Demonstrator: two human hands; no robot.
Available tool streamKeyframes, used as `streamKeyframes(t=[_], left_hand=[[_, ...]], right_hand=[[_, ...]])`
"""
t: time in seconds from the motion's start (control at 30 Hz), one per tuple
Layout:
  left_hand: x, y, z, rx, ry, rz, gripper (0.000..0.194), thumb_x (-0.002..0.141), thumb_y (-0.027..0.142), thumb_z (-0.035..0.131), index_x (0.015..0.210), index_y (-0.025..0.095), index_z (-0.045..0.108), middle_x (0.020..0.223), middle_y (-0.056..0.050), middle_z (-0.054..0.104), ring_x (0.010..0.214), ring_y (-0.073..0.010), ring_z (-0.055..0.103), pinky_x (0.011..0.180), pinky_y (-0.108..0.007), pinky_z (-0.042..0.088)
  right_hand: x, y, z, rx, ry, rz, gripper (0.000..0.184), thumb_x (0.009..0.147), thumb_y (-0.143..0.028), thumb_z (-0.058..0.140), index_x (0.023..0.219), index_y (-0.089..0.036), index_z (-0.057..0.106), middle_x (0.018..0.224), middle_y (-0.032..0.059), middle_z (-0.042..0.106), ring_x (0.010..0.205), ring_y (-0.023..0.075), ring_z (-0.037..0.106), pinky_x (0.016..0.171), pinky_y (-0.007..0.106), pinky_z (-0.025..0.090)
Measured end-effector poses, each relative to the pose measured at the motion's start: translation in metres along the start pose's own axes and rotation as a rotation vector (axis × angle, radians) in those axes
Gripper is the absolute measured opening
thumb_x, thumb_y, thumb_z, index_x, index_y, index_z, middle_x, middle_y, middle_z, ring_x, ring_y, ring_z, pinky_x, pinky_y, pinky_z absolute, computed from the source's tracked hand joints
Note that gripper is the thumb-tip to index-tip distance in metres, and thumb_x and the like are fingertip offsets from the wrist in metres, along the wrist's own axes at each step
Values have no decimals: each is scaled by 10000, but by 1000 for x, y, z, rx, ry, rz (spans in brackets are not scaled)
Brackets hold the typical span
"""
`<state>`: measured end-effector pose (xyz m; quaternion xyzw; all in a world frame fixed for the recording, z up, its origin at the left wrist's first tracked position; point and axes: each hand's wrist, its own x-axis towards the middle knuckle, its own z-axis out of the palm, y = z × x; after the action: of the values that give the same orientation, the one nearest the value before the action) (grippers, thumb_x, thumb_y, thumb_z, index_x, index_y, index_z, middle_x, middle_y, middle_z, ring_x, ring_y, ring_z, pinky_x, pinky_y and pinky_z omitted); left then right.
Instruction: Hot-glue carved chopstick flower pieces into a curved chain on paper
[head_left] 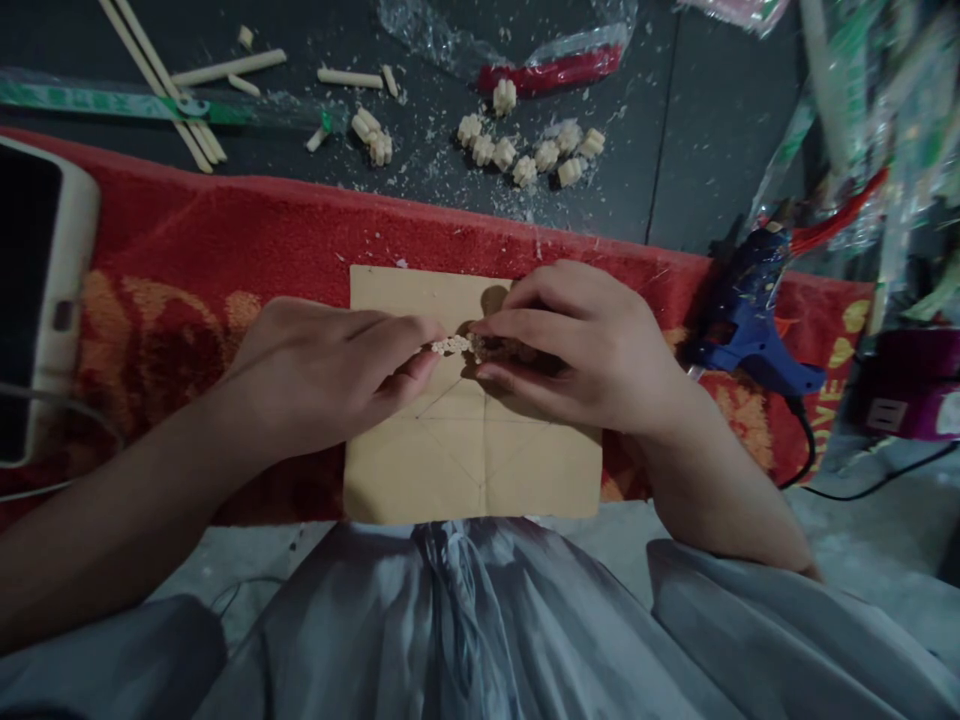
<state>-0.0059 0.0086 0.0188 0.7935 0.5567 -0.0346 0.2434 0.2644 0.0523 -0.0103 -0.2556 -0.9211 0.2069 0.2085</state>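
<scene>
Over a tan paper sheet (420,470) with pencil lines, my two hands meet at a row of small pale stick clusters (454,345). My left hand (322,370) pinches the row's left end between thumb and fingertips. From the other side, my right hand (592,340) has its fingers closed around the right end, and part of the row is hidden under them. The drawn lines on the paper form a diamond-like figure with a crease down the middle.
Loose stick clusters (525,170) lie on the dark table beyond the red towel (300,225). Wooden sticks (229,68) are at back left. A blue glue gun (757,310) with a cord rests at right, and a phone (75,230) at left. Plastic wrappers (847,100) crowd the right.
</scene>
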Motion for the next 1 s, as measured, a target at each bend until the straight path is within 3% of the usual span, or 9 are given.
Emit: streamKeyframes(t=[0.23,0.43,0.63,0.7,0.83,1.0], left_hand=[[-1,1,-2,45,-11,24,428,1113,387,460,1287,345,849,1003,-13,884,874,-248,793,660,-356,342],[-2,-2,2,10,35,55,387,1123,417,479,1224,345,845,962,-9,864,848,-249,787,671,-366,323],[4,2,-5,-35,-102,-10,424,1117,386,509,1398,339,824,1056,1,891,877,-222,789,681,-342,343],[5,3,-8,-76,-134,-49,427,1093,381,558,1433,346,816,1039,23,886,876,-204,777,692,-317,355],[4,-3,-5,-121,-60,-55,411,1068,437,573,1389,402,827,914,47,839,897,-212,787,694,-320,381],[4,-6,0,-147,-58,-74,412,1048,502,555,1325,408,846,819,36,785,902,-235,785,732,-327,437]], right_hand=[[0,0,-2,6,-34,13,281,1141,-431,665,1245,-237,840,1097,74,819,980,226,738,874,384,559],[1,-3,0,-9,-6,18,286,1157,-414,630,1221,-226,836,1086,72,820,975,219,739,861,380,554],[2,-2,-1,-41,17,-37,277,1163,-408,642,1207,-202,823,1081,80,840,953,225,754,816,382,563],[3,-3,-2,-73,41,-54,271,1164,-385,645,1171,-175,816,1071,97,847,936,233,756,806,390,574],[2,-2,0,-96,27,-43,273,1172,-393,611,1126,-188,787,1072,98,840,939,247,752,814,406,581],[1,-2,0,-76,6,-19,269,1175,-433,597,1141,-225,764,1088,93,826,965,253,745,819,420,571]])
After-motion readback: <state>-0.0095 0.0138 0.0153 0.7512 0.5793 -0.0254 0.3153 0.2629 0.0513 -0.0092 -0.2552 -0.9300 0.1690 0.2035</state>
